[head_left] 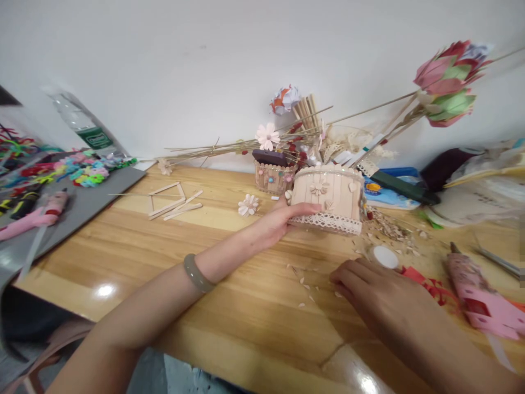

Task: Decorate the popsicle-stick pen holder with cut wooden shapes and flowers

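My left hand [283,219] reaches across the wooden table [213,262] and grips the front of a popsicle-stick box [330,198] trimmed with white lace and small wooden flowers. A grey bangle sits on that wrist. My right hand [373,290] rests on the table nearer to me, fingers curled down onto small wood chips [305,282]. Whether it pinches anything is hidden. A white round cap [385,256] lies just beyond its fingertips.
A smaller stick box [273,176] stands behind the big one. Loose sticks [174,203] and a paper flower [248,205] lie to the left. A pink glue gun [479,295] lies at right, another [39,214] on a grey mat. Paper flowers [447,82] and dried stems lean on the wall.
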Available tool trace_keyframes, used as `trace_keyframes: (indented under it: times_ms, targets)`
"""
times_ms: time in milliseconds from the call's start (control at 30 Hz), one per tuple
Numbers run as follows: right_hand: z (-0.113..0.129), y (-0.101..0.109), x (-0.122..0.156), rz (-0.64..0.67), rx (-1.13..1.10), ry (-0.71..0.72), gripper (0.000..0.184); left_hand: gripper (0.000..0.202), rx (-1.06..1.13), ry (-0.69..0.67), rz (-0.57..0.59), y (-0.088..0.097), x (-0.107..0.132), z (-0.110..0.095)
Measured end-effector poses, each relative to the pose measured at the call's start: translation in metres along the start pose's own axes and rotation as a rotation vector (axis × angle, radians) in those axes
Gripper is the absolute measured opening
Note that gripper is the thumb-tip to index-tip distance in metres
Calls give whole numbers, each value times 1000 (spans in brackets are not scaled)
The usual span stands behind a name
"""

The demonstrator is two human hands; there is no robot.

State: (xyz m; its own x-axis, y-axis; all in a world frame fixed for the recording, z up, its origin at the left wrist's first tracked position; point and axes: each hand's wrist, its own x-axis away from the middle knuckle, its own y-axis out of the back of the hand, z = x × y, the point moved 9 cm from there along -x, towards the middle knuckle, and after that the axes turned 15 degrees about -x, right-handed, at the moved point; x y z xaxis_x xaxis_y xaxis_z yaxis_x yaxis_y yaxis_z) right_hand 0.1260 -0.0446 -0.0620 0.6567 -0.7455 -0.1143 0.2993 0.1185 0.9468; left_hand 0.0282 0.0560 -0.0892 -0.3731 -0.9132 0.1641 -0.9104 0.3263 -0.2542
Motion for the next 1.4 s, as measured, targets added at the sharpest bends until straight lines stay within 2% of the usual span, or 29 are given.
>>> trace_keyframes:
  times_ms: [100,267,400,567,667,767,933,1133,1400]
  targets:
    - [-8,-4,-3,51,-30,-45,27,33,1,5,4,-2,1,-1]
    - [-6,-19,-12,78,-236,-104,21,28,-1,-9,30,-4,2,-2]
    - [-12,-26,-20,129,-300,-133,19,32,-4,-24,33,-3,2,-3]
    - [-45,-7,-15,50,-121,-222,21,41,-4,-24,31,-2,0,-1]
    - [-51,2,-7,16,-61,-206,29,45,-1,-27,36,-3,0,-1]
    - [-50,9,0,-8,-35,-168,31,50,8,-44,51,-5,2,-3]
    - [-49,17,3,-9,86,-195,23,49,8,-23,34,-5,3,-3]
    - [-36,-2,-7,94,-153,-195,22,38,-7,-11,11,-3,3,-3]
    - [-34,-8,-7,9,-174,-111,21,64,-39,-82,-3,-8,4,-5]
